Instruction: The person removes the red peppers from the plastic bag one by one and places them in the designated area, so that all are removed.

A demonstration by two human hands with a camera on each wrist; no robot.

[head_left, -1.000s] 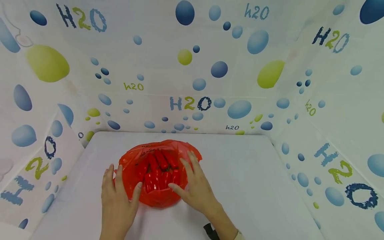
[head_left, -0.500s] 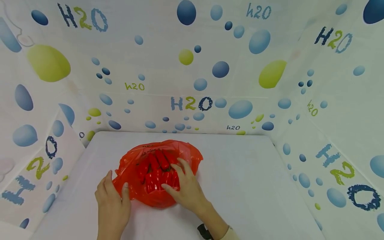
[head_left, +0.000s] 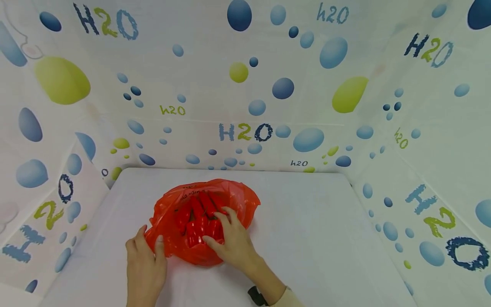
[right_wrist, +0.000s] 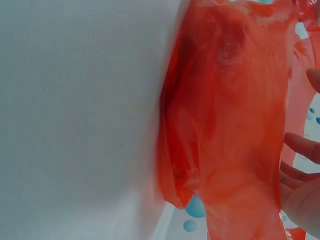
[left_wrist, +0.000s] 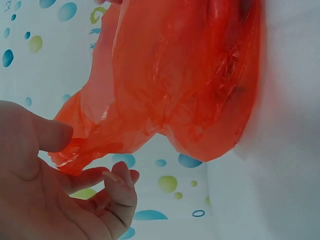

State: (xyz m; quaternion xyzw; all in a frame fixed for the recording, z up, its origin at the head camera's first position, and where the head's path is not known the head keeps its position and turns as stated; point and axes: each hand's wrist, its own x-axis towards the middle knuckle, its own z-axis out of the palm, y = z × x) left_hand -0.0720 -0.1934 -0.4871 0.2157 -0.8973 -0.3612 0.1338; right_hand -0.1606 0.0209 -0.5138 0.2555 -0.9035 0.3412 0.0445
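A red plastic bag [head_left: 207,256] lies on the white table with its mouth spread wide. Inside sit several glossy red peppers [head_left: 195,230], some showing green stems. At the bag's left edge, my left hand [head_left: 145,264] holds a corner of the plastic; in the left wrist view that corner passes between the thumb [left_wrist: 55,135] and the curled fingers. Over the right side of the mouth is my right hand [head_left: 235,243], its fingers spread and bent slightly above the peppers. From the head view I cannot tell whether these fingertips touch a pepper. The right wrist view shows fingers [right_wrist: 302,147] beside the bag's rim.
White cloth walls [head_left: 192,85] printed with blue and green drops stand behind the table [head_left: 307,230] and at both sides. A black strap [head_left: 257,295] shows at my right wrist. Table surface extends right of the bag.
My right hand has moved left from the bag's right rim to above the peppers. My left hand has drawn back toward me and down to the bag's left corner.
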